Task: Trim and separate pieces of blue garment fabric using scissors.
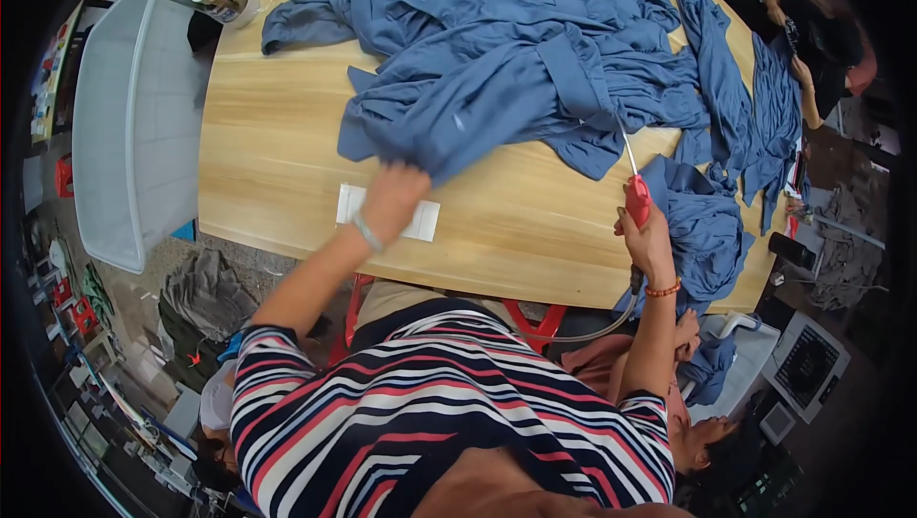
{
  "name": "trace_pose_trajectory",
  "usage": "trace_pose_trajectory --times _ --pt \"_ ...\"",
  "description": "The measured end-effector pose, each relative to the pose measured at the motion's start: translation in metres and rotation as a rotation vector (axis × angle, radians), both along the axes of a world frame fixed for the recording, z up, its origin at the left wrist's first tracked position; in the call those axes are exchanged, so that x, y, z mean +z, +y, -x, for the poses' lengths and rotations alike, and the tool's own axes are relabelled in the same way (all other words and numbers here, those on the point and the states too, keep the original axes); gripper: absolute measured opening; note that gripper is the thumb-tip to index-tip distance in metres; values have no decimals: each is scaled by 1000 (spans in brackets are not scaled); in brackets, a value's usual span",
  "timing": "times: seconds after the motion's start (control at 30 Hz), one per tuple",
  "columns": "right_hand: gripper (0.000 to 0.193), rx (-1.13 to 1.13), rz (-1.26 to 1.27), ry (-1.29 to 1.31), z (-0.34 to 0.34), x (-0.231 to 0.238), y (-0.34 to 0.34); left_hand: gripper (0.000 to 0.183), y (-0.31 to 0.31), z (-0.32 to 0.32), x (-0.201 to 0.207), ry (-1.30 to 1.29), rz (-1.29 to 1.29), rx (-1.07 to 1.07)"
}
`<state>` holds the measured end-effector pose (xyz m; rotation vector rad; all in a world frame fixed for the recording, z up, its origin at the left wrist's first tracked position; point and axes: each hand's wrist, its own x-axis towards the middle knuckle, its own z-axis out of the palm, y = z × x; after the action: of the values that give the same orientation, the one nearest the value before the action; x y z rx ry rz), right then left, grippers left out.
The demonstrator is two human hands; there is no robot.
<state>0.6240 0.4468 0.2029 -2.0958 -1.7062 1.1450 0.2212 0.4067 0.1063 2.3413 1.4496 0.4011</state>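
Observation:
A blue garment (468, 112) lies crumpled on the wooden table, among more cloth of the same blue. My left hand (394, 201), a little blurred, is closed on its near edge, left of the middle. In my right hand (651, 246) is a red-handled air gun (638, 198), whose thin metal nozzle points up and away, its tip at the cloth. A clear hose (578, 335) hangs below that wrist. Partly under my left hand, a white card with a border (420, 222) rests on the table.
More blue garments (702, 232) are heaped at the table's right edge. A long white plastic tub (124, 136) stands left of the table. A jar (222, 0) sits at the far left corner. Another person's hand (805, 103) touches cloth at the far right; someone else is close by at lower right.

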Motion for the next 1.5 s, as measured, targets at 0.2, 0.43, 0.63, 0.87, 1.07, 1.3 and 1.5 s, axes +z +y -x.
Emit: trace_pose_trajectory --times 0.2,0.43,0.63,0.87,1.07,1.3,1.5 --pt "35 170 -8 -175 43 21 7 20 -57 -36 6 -297 787 -11" --pt "39 298 3 -228 69 28 5 26 26 -102 -44 -1024 450 596" --pt "34 602 86 -374 83 22 -23 17 66 -122 -104 -1298 708 741" --pt "31 639 114 -329 68 18 -23 11 51 -118 -107 -1313 863 649" --pt "32 644 97 -215 73 19 -23 17 29 -96 -52 -306 256 177" --pt "33 554 -4 -182 73 15 -21 61 45 -19 -31 185 -218 509" --pt "33 577 0 -200 81 17 -16 29 69 123 -73 -488 282 814"
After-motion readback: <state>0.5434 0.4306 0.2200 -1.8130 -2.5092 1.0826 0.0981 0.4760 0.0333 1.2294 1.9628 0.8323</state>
